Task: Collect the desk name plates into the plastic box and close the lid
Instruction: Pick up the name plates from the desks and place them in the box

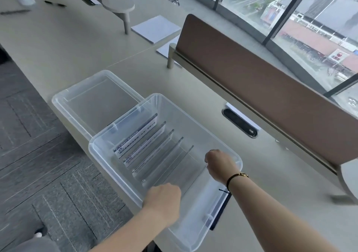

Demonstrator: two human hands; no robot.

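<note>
A clear plastic box (100, 151) stands on the grey desk near its front edge. Inside it several clear acrylic name plates (147, 145) stand in a row, the far ones with printed cards. My left hand (164, 199) and my right hand (220, 164) reach into the near end of the box, each closed on one end of the nearest name plate (193, 180), which is faint and see-through. The clear lid (93, 100) lies upside down on the desk just beyond the box, partly under its far end.
A brown divider panel (261, 88) runs along the right of the box. A black cable grommet (240, 123) sits in the desk beside it. Paper sheets (157, 28), a round stand (118, 5) and pens (55, 3) lie farther back. Carpet floor lies to the left.
</note>
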